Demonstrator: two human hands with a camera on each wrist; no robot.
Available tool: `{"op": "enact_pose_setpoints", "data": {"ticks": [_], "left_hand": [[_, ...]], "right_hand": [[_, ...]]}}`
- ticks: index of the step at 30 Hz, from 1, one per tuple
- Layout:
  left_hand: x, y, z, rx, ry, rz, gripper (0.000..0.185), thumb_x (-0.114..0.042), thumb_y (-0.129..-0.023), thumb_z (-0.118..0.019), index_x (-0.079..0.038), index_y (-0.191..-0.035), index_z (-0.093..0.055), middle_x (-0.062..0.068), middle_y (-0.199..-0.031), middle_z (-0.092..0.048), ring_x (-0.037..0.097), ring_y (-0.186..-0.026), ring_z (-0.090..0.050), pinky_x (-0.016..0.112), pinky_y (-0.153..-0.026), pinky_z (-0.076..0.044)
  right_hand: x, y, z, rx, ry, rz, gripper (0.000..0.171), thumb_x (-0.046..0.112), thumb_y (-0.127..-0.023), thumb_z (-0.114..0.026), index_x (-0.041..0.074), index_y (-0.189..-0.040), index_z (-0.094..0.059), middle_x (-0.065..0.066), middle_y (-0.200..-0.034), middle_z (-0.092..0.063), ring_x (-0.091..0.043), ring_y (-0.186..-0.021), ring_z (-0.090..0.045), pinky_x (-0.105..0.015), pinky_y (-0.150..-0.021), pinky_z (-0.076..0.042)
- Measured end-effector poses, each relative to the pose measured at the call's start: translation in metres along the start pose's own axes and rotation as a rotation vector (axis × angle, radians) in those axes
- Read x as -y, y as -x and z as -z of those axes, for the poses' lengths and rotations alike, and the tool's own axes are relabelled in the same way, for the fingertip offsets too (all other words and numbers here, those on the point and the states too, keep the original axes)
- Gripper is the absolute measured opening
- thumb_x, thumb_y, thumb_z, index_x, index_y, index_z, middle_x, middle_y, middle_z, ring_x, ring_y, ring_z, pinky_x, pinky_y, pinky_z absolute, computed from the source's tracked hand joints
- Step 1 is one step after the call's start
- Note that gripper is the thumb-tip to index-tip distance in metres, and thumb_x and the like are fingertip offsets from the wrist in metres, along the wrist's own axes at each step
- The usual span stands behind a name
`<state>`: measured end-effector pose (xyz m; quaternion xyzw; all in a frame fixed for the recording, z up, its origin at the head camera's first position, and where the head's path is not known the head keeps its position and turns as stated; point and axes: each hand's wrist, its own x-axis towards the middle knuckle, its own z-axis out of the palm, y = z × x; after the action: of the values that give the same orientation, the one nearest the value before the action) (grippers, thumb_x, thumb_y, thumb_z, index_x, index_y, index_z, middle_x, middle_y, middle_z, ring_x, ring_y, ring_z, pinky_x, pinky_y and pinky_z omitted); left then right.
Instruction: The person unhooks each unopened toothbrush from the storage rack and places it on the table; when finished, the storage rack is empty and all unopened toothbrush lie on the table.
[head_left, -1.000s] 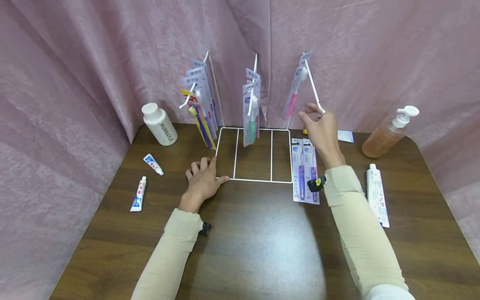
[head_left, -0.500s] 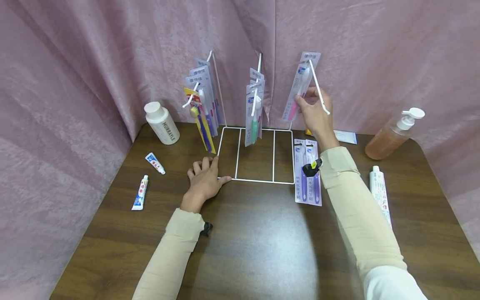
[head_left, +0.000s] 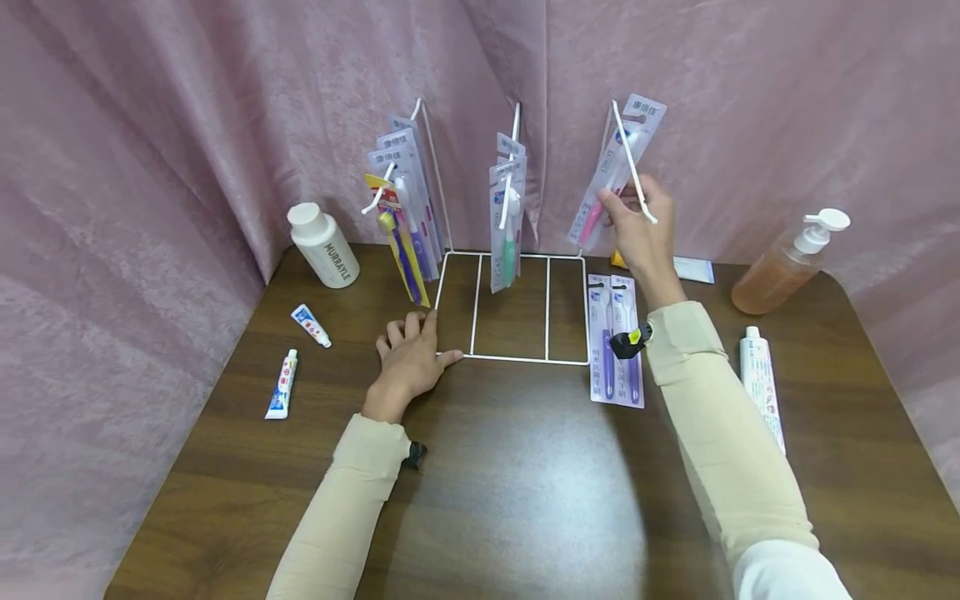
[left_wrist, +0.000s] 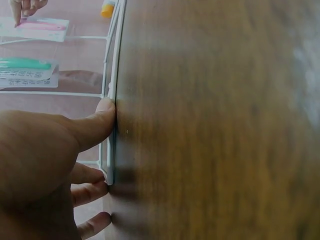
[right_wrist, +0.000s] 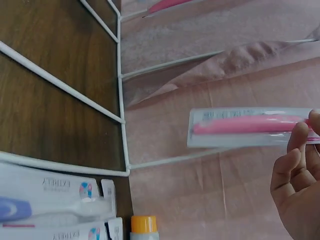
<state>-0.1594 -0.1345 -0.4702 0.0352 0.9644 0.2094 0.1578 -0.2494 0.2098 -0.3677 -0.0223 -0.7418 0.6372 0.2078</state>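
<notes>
My right hand [head_left: 647, 237] pinches the lower half of a packaged pink toothbrush [head_left: 609, 179] beside the right hook [head_left: 633, 162] of a white wire rack [head_left: 528, 360]. The pack leans to the right; I cannot tell whether its top slot is on the hook. Its pink handle [right_wrist: 245, 124] shows in the right wrist view. My left hand [head_left: 408, 358] rests at the base's front left corner, fingers spread, thumb [left_wrist: 100, 120] on the wire. Packaged toothbrushes [head_left: 506, 221] hang on the middle hook, and several more, with a yellow-backed one [head_left: 401, 242] in front, on the left hook.
Two packaged purple toothbrushes [head_left: 615, 342] lie right of the base. Further right are a toothpaste tube [head_left: 761, 383] and a pump bottle [head_left: 776, 271]. A white bottle [head_left: 324, 246] and two small tubes [head_left: 282, 385] [head_left: 311, 325] lie at left. Behind hangs a pink curtain [head_left: 300, 100].
My right hand has reached up and taken hold of the packaged pink toothbrush. The pack's top has swung to the right. My left hand stays at the rack's corner.
</notes>
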Motion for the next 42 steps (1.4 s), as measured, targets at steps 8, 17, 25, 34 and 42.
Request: {"op": "enact_pose_setpoints", "data": {"ticks": [8,17,25,34,42], "left_hand": [[0.002,-0.005,0.001,0.009,-0.002,0.004,0.098,-0.056,-0.112,-0.068,-0.007,-0.183,-0.021,0.024,-0.18,-0.025,0.056,-0.161,-0.02,0.079,-0.132,-0.016],[0.003,-0.006,0.001,0.009,0.001,-0.001,0.098,-0.055,-0.113,-0.068,-0.006,-0.183,-0.021,0.023,-0.179,-0.025,0.056,-0.161,-0.02,0.079,-0.132,-0.016],[-0.004,0.001,0.006,0.006,-0.003,0.003,0.096,-0.051,-0.114,-0.068,-0.006,-0.184,-0.019,0.025,-0.182,-0.022,0.059,-0.163,-0.018,0.08,-0.134,-0.014],[-0.005,0.004,0.005,0.0,-0.01,0.002,0.093,-0.05,-0.115,-0.067,-0.005,-0.183,-0.021,0.026,-0.178,-0.025,0.058,-0.162,-0.02,0.078,-0.132,-0.017],[0.003,-0.005,0.0,0.02,0.016,0.007,0.099,-0.055,-0.112,-0.069,-0.007,-0.183,-0.021,0.023,-0.179,-0.024,0.057,-0.161,-0.019,0.078,-0.132,-0.015]], "right_hand": [[-0.008,0.022,0.027,0.053,0.066,-0.052,0.014,0.012,-0.113,-0.069,0.014,-0.1,-0.062,0.014,-0.074,-0.064,-0.003,-0.065,-0.06,-0.016,-0.062,-0.051],[-0.021,0.066,0.065,0.207,0.426,-0.315,0.048,0.023,-0.118,-0.054,-0.012,-0.149,-0.066,-0.028,-0.128,-0.072,-0.019,-0.099,-0.062,-0.021,-0.079,-0.049],[-0.041,0.086,0.086,0.277,0.548,-0.483,0.056,0.028,-0.118,-0.051,-0.014,-0.154,-0.061,-0.029,-0.132,-0.068,-0.034,-0.115,-0.062,-0.035,-0.09,-0.045],[-0.052,0.095,0.099,0.351,0.551,-0.591,0.054,0.027,-0.118,-0.051,-0.017,-0.147,-0.06,-0.031,-0.132,-0.06,-0.042,-0.126,-0.055,-0.057,-0.109,-0.048],[-0.057,0.095,0.101,0.397,0.533,-0.709,0.067,0.028,-0.12,-0.047,-0.016,-0.17,-0.037,-0.038,-0.168,-0.048,-0.053,-0.16,-0.044,-0.071,-0.137,-0.031]]}}
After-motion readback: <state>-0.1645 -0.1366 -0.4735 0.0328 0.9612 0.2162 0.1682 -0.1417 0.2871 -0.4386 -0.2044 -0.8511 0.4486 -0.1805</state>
